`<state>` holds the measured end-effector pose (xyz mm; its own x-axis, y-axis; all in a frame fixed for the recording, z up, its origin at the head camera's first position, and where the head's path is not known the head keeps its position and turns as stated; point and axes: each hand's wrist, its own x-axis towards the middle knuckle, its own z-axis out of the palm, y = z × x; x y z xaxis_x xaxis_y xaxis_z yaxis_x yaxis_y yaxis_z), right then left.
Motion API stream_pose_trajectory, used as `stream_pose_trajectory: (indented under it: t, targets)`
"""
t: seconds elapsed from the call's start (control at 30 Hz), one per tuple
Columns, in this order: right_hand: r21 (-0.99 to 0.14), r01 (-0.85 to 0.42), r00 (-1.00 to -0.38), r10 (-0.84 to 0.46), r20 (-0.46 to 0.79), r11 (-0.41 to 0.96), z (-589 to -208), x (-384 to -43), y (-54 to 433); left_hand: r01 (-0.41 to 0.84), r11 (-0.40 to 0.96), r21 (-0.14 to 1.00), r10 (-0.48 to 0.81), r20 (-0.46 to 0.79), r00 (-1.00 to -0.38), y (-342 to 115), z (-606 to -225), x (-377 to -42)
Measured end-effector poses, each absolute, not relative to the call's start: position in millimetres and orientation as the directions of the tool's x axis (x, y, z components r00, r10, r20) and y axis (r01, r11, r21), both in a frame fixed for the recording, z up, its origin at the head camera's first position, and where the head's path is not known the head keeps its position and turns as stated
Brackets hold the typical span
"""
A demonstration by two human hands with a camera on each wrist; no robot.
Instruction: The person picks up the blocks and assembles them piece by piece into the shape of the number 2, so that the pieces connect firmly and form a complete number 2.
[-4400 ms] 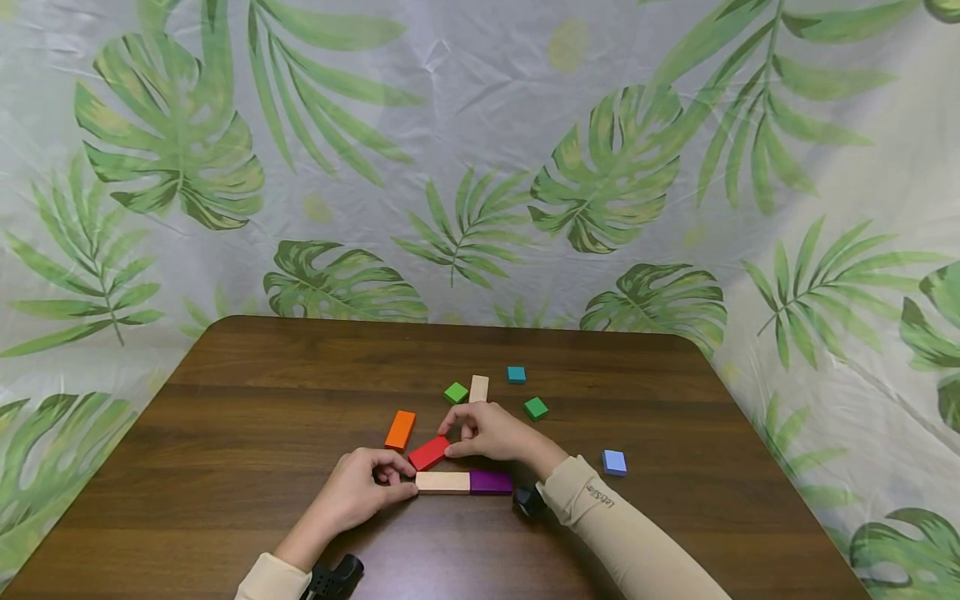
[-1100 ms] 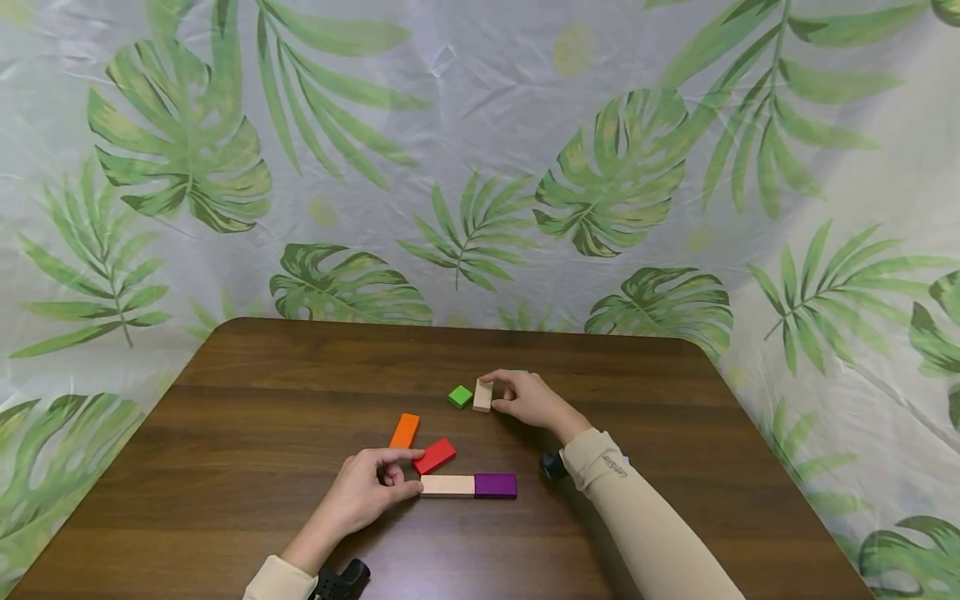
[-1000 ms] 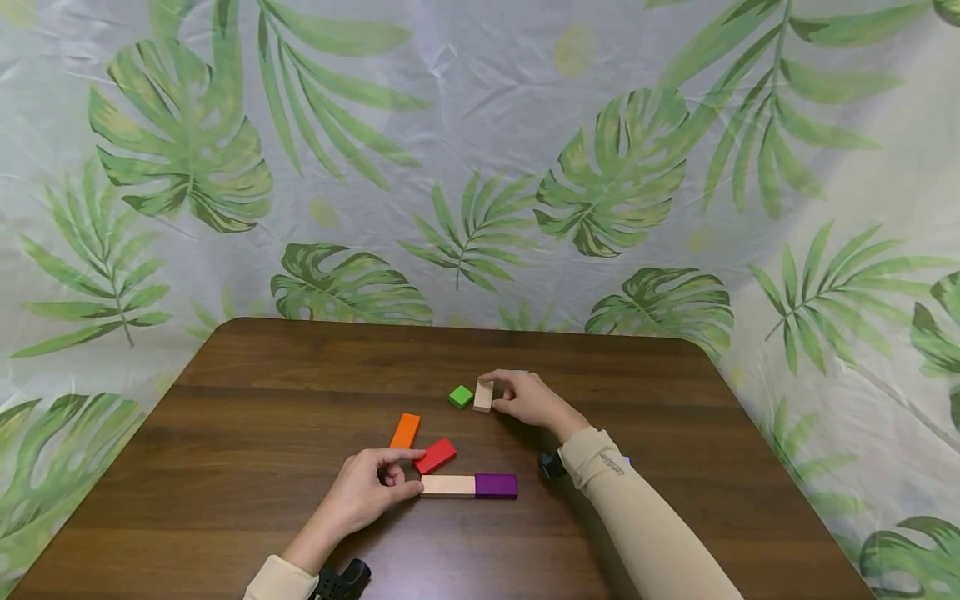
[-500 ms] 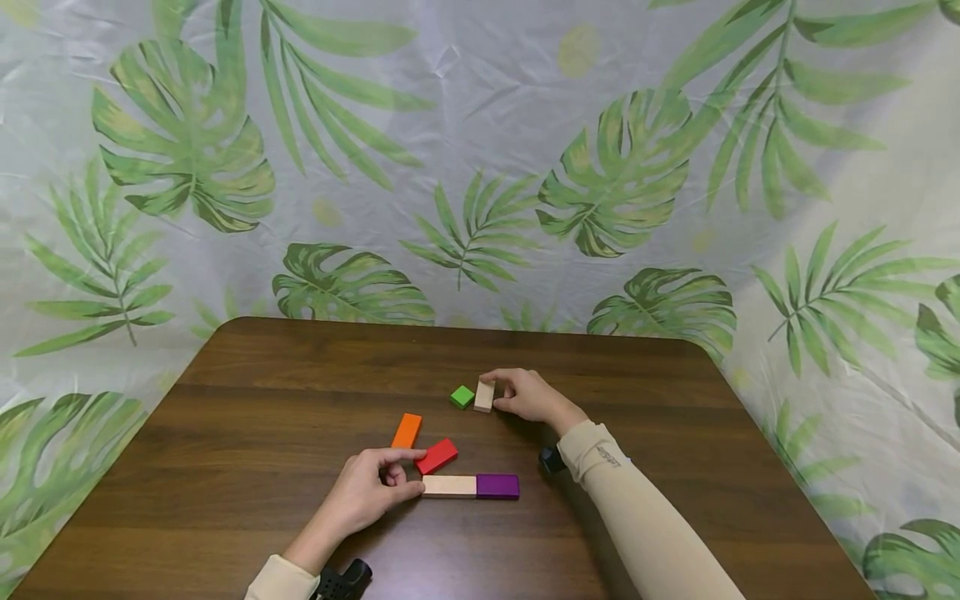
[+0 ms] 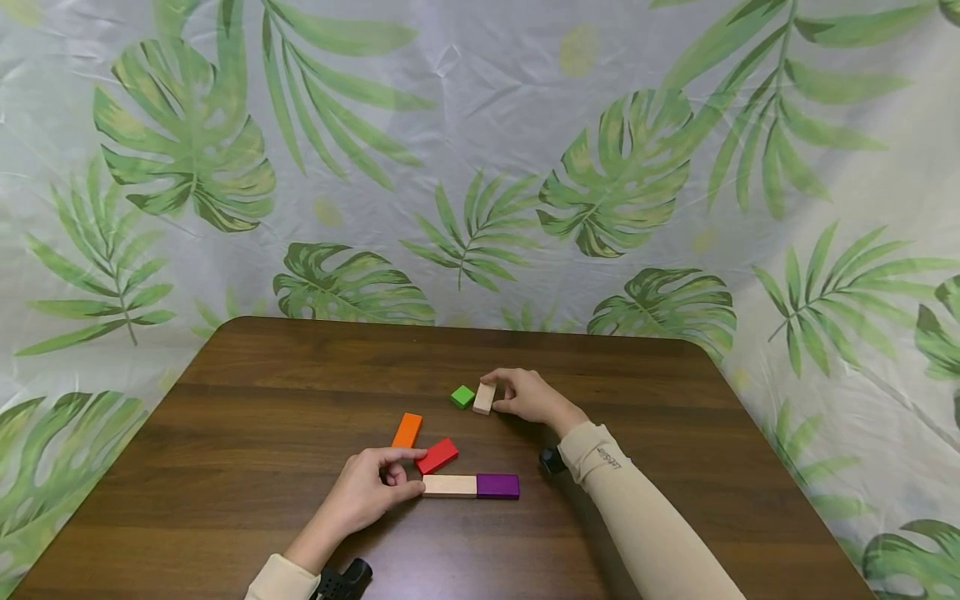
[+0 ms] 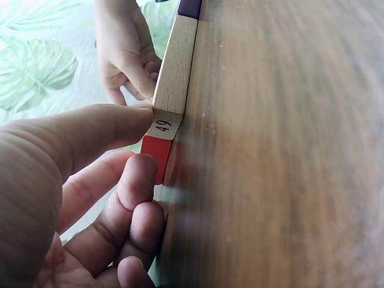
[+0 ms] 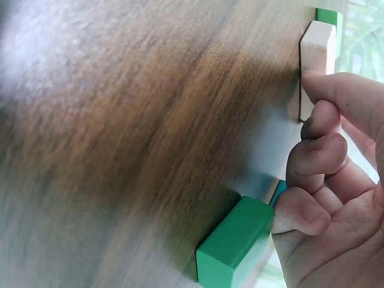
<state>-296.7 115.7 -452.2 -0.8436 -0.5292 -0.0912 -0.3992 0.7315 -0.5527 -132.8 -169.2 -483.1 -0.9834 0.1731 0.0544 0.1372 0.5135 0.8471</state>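
Note:
My left hand [image 5: 369, 487] has its thumb at the left end of a plain wooden block [image 5: 450, 487], whose end shows "49" in the left wrist view. Its index finger reaches the left end of a red block [image 5: 438, 456]; the other fingers are bent. A purple block [image 5: 498, 487] lies end to end with the plain one. Farther back, my right hand [image 5: 531, 397] pinches a second plain wooden block [image 5: 483, 399] between thumb and index finger, on the table. A light green block [image 5: 462, 397] stands just left of it. My right thumb also shows on its side in the right wrist view.
An orange block [image 5: 407, 430] lies behind the left hand. Beneath the right hand's curled fingers, the right wrist view shows a green block [image 7: 234, 243] and a bit of a teal block [image 7: 278, 192]. All lie on a brown wooden table [image 5: 300, 367] before a leaf-print cloth [image 5: 480, 125].
My right hand has left the red block and moved back to the rear plain block, which it has turned slightly. My left hand stays at the front plain block, its index finger now at the red one.

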Motion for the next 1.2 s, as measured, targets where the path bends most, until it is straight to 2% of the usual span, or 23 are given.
stream_pose_trajectory:
  t: [0.8,1.2]
  targets:
    - [-0.528,-0.462,-0.824,-0.565,-0.044,0.713,-453,-283,125,0.157,0.526,0.836,0.180,0.071,-0.981,-169,-483,-133]
    - [-0.553,-0.451,-0.823,-0.566,-0.046,0.701,-453,-275,127,0.155,0.528,0.835,0.175,0.071,-0.982,-169,-482,-133]
